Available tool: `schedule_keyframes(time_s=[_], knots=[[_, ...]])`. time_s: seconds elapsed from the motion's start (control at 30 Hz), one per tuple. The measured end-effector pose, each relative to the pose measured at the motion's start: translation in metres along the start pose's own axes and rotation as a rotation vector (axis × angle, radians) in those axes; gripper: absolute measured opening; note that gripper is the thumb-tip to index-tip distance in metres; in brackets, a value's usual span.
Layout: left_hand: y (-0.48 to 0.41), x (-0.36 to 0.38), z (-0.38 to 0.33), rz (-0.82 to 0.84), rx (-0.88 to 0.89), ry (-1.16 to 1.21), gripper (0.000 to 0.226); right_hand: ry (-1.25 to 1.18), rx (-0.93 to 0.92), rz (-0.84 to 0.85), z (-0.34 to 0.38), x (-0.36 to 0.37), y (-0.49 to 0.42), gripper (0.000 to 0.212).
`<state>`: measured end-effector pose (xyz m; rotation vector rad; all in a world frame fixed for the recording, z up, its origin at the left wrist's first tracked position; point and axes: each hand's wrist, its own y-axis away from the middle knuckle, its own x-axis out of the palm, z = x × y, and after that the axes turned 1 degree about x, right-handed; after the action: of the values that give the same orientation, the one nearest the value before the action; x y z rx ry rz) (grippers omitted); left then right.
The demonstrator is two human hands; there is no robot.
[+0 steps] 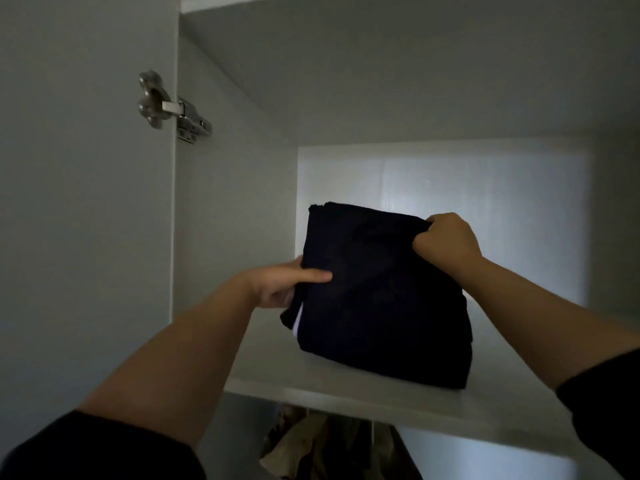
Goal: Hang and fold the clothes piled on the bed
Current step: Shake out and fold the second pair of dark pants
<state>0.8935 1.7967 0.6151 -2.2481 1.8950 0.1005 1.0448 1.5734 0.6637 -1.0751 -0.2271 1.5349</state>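
Observation:
A folded dark navy garment (377, 299) with a thin white edge at its lower left stands tilted on the white wardrobe shelf (398, 396). My left hand (287, 282) holds its left side, thumb across the front and fingers behind. My right hand (446, 242) grips the garment's top right corner with curled fingers. The lower edge of the garment rests on the shelf board; its top leans toward the back wall.
The open wardrobe door (83, 202) is at the left with a metal hinge (169, 105). Below the shelf hang brownish clothes (322, 445). The shelf's back wall (485, 188) is lit pale.

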Motion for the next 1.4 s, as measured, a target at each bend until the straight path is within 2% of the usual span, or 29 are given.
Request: schedule_keyframes(time_s=[0.07, 0.23, 0.4, 0.53, 0.63, 0.7, 0.77, 0.8, 0.9, 0.97, 1.1, 1.2, 1.27, 1.33, 1.37, 1.4], knots=[[-0.023, -0.015, 0.016, 0.072, -0.099, -0.051, 0.057, 0.016, 0.007, 0.010, -0.009, 0.023, -0.025, 0.005], [-0.075, -0.033, 0.036, -0.272, -0.090, -0.062, 0.039, 0.060, -0.034, 0.002, -0.029, 0.079, -0.077, 0.012], [-0.102, -0.078, 0.020, -0.430, -0.099, -0.110, 0.018, 0.032, -0.086, 0.035, -0.034, 0.131, -0.125, 0.006], [-0.123, -0.116, 0.005, -0.486, -0.135, -0.169, 0.016, 0.010, -0.111, 0.070, -0.032, 0.176, -0.161, 0.011], [-0.147, -0.140, 0.000, -0.524, -0.160, -0.133, 0.018, -0.017, -0.107, 0.027, -0.030, 0.210, -0.190, 0.009], [-0.170, -0.152, 0.000, -0.545, -0.171, -0.059, 0.018, -0.033, -0.095, -0.023, -0.028, 0.230, -0.209, 0.020], [-0.195, -0.160, 0.004, -0.551, -0.199, -0.039, 0.019, 0.064, -0.087, -0.037, -0.033, 0.248, -0.227, 0.037], [-0.208, -0.160, 0.008, -0.561, -0.224, -0.102, 0.021, 0.161, -0.080, 0.000, -0.039, 0.257, -0.233, 0.041], [-0.245, -0.159, 0.028, -0.530, -0.334, -0.713, 0.032, 0.304, -0.018, 0.206, -0.063, 0.284, -0.237, 0.046], [-0.258, -0.155, 0.039, -0.478, -0.447, -1.011, 0.040, 0.354, -0.037, 0.284, -0.081, 0.296, -0.234, 0.044], [-0.271, -0.160, 0.045, -0.429, -0.598, -1.243, 0.043, 0.399, -0.121, 0.269, -0.111, 0.298, -0.235, 0.029], [-0.277, -0.161, 0.047, -0.379, -0.644, -1.394, 0.046, 0.380, -0.035, 0.425, -0.130, 0.299, -0.232, 0.027], [-0.280, -0.153, 0.047, -0.485, -0.583, -1.561, 0.039, 0.343, 0.039, 0.547, -0.139, 0.301, -0.229, 0.031], [-0.285, -0.146, 0.047, -0.634, -0.351, -1.764, 0.033, 0.372, 0.067, 0.628, -0.141, 0.301, -0.226, 0.032], [-0.289, -0.145, 0.050, -0.659, -0.219, -1.804, 0.034, 0.428, 0.059, 0.653, -0.138, 0.300, -0.224, 0.030], [-0.291, -0.146, 0.055, -0.615, -0.145, -1.773, 0.039, 0.496, 0.043, 0.648, -0.135, 0.301, -0.224, 0.023]])
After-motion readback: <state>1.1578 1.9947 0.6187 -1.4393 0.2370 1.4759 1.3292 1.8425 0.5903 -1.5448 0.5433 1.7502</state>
